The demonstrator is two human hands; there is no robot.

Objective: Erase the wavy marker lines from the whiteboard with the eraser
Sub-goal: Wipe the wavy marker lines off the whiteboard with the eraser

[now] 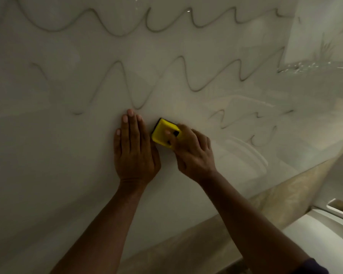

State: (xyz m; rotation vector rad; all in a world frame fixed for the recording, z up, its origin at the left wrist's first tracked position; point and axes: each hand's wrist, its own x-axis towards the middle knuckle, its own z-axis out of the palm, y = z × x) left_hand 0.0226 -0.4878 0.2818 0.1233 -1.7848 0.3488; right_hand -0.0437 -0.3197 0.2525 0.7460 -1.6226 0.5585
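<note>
Right now the left hand [134, 149] lies flat on the whiteboard [57, 145], fingers straight and close together, their tips just below the low loop of the middle wavy line [143, 84]. Just beside it on the right, the right hand [192, 153] grips the yellow eraser [162, 132], thumb curled over its top face and the other fingers wrapped along its right edge. The eraser's dark pad faces the board, and its left edge sits almost against the left hand's index finger. A second wavy line [127, 22] runs across the far part of the board. To the right of the eraser lie shorter marker squiggles [253, 123]; the surface between them and the eraser looks smeared and pale. At the near right corner, a white tray [339, 211] holds a small dark object, too blurred to identify. A dark sleeve edge [313, 265] shows on the right forearm.
</note>
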